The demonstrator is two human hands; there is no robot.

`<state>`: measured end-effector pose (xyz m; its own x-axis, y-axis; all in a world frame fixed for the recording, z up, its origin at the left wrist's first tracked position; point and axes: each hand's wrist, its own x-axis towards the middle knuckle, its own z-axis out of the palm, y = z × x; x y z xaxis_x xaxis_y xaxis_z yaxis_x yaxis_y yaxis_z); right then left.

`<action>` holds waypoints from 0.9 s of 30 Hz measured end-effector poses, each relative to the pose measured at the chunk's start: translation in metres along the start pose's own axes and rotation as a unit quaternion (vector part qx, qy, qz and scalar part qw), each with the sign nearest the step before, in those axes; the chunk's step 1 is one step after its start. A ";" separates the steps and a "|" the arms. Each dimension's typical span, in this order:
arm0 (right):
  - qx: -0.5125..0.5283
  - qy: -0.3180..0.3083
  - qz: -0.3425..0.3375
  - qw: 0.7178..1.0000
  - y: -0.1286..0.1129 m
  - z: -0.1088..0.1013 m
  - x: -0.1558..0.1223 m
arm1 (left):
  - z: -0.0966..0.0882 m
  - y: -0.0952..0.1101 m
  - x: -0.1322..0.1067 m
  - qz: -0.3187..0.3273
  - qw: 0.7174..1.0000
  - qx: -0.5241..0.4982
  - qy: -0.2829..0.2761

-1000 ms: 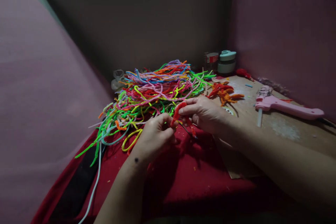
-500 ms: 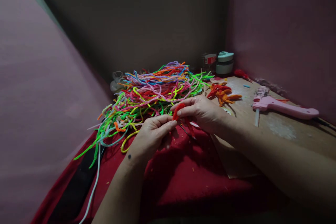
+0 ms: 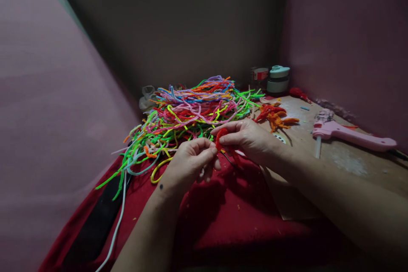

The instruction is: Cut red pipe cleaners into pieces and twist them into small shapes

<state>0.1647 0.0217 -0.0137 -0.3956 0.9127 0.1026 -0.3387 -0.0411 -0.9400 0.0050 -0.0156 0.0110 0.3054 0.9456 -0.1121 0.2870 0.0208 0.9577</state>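
Both hands meet over the red cloth (image 3: 242, 216) at the centre. My right hand (image 3: 251, 139) pinches a bent red pipe cleaner (image 3: 220, 137) between thumb and fingers. My left hand (image 3: 190, 162) is closed in a pinch on the lower end of the same red pipe cleaner, beside the right hand's fingertips. A thin dark wire end sticks out just below the two hands. Right behind the hands lies a big tangled heap of coloured pipe cleaners (image 3: 191, 112).
A small red and orange pipe-cleaner piece (image 3: 274, 115) lies on the brown board to the right. A pink glue gun (image 3: 350, 135) rests further right. A white-lidded jar (image 3: 278, 79) and a small tin (image 3: 259, 75) stand in the back corner. Pink walls close in on both sides.
The hands stay together on the red pipe cleaner. The left fingers have closed tighter on its end, and the loop looks smaller and more bent.
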 end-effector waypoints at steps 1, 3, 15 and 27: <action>0.002 -0.004 0.002 1.000 0.000 0.000 0.000 | 0.000 0.000 0.000 -0.001 1.000 0.003 -0.003; 0.001 -0.012 0.005 1.000 0.000 0.000 -0.001 | 0.000 0.000 -0.001 0.000 1.000 0.006 -0.004; -0.129 -0.032 0.044 0.990 -0.008 0.002 -0.006 | -0.002 -0.004 0.005 0.086 0.987 -0.036 0.128; 0.014 -0.007 -0.042 0.999 -0.004 0.012 -0.009 | 0.004 0.000 0.003 0.071 0.984 -0.033 0.160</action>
<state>0.1597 0.0087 -0.0068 -0.3767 0.9077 0.1846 -0.3937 0.0235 -0.9189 0.0095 -0.0139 0.0093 0.0335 0.9941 0.1027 0.1988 -0.1073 0.9742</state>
